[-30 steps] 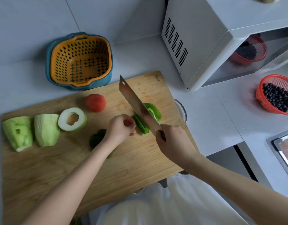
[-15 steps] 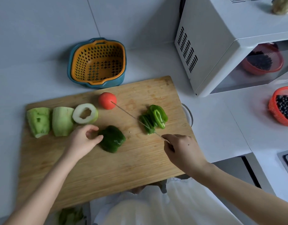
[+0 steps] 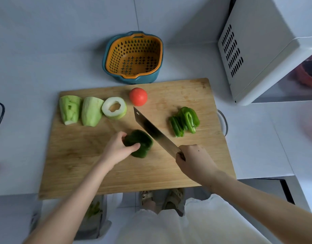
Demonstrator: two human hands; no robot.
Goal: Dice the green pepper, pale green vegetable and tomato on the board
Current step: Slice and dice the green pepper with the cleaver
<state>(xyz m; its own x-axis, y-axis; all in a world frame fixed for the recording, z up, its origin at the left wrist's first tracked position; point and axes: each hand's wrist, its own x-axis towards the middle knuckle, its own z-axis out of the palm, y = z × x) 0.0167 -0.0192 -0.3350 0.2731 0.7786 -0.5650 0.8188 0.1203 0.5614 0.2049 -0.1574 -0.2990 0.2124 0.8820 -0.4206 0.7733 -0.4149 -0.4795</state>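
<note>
**A:** Early days, I'd say. On the right of the board [image 3: 169, 166] lies a small pile of green pepper strips [image 3: 184, 121], sliced long but not cross-cut into dice

**B:** And the rest of the pepper?

**A:** The dark green pepper piece [image 3: 142, 142] sits mid-board. The left hand [image 3: 119, 148] is curled round it, thumb on the near side and fingers over the far side, pinning it down. The right hand [image 3: 193, 159] is wrapped round the handle of the cleaver [image 3: 155, 132]. The blade slants across the board just beside that piece, tip towards the tomato [image 3: 138, 96]. Whether the edge touches the wood, I can't tell

**B:** Is the tomato whole?

**A:** Whole and round near the far edge, no cut that I can see. The pale green vegetable [image 3: 91, 110] lines the far left: two peeled chunks and a thick hollow ring [image 3: 114, 107], all big pieces

**B:** Your score?

**A:** Well under halfway, in my judgement. Nothing is cubed yet. The strips need cross-cuts, the dark piece needs slicing, then the pale vegetable and the tomato start from scratch. An orange strainer basket [image 3: 134, 50] stands on the table [image 3: 28, 67] behind the board, perhaps for the dice
</note>
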